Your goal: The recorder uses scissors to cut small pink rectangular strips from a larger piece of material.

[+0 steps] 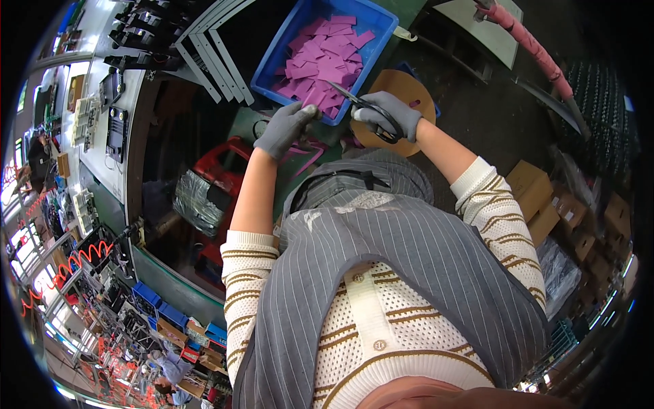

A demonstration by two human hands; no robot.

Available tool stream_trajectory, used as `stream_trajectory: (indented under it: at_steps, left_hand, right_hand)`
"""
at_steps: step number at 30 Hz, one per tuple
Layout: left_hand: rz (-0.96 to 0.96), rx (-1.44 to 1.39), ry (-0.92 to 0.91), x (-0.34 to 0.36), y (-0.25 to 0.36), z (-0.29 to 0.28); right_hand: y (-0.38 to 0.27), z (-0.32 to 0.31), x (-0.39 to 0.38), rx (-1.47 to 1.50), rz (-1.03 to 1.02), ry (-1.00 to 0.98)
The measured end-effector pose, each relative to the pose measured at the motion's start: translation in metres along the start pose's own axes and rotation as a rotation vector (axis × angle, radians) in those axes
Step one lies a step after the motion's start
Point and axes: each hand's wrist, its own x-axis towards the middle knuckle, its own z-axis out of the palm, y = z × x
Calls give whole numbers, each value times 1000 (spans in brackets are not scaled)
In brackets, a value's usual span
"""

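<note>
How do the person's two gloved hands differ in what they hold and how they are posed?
The right hand grips black scissors, blades pointing toward the blue bin; the left hand holds no tool and pinches a purple piece. The left hand sits lower and nearer the bin's corner than the right. Both wear grey gloves.

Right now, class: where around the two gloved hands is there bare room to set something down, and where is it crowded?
Bare: the dark floor right of the round brown board, below the pink-wrapped bar. Crowded: the blue bin is heaped with purple pieces; the left hand and the right hand, holding scissors, work close together at its rim.
</note>
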Motion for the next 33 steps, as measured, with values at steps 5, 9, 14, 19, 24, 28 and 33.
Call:
stream_trajectory:
  at_steps: [5, 9, 14, 19, 24, 28, 33]
  left_hand:
    - [365, -589, 576, -71, -29, -83]
    - [634, -798, 1080, -189, -87, -179]
    - [1172, -509, 571, -346, -113, -276]
    - [1267, -587, 230, -301, 25, -149]
    - [602, 357, 556, -168, 12, -49]
    - [324, -40, 110, -123, 24, -1]
    - [302, -202, -11, -120, 24, 10]
  right_hand:
    - [11, 1, -25, 173, 7, 197]
    - [29, -2, -45, 498, 33, 317]
    - [32, 6, -57, 490, -47, 349]
    - [-4, 24, -52, 254, -117, 267]
    - [-59, 64, -33, 397, -274, 56]
    - [-106, 90, -27, 286, -305, 3]
    - [-103, 89, -15, -89, -597, 66]
